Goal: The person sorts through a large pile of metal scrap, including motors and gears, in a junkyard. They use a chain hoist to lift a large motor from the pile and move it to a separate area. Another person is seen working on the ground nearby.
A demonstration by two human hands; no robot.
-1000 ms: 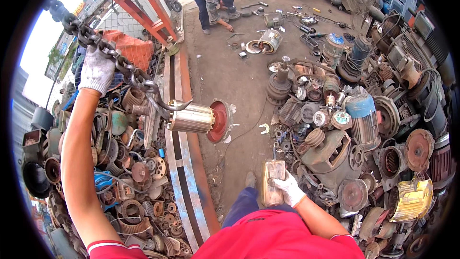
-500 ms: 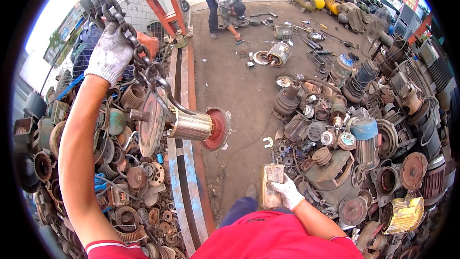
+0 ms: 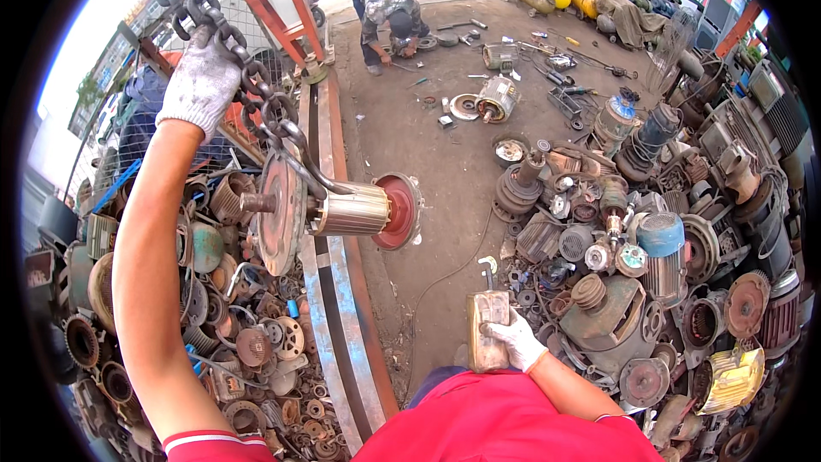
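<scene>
A heap of motor parts (image 3: 665, 278) spreads across the right. Left of centre runs a long steel rail (image 3: 347, 308); over it a motor rotor (image 3: 352, 210), flanged at each end, hangs from a heavy chain (image 3: 254, 85) with a curved hook (image 3: 313, 167). The gloved left hand (image 3: 201, 81) is closed on the chain; the gloved right hand (image 3: 515, 338), near, curls around a worn box-shaped handset (image 3: 486, 309).

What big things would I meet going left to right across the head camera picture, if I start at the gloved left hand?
Left hand → hanging metal rotor → worn rectangular box → right hand → blue-topped electric motor → yellow ribbed motor housing.
</scene>
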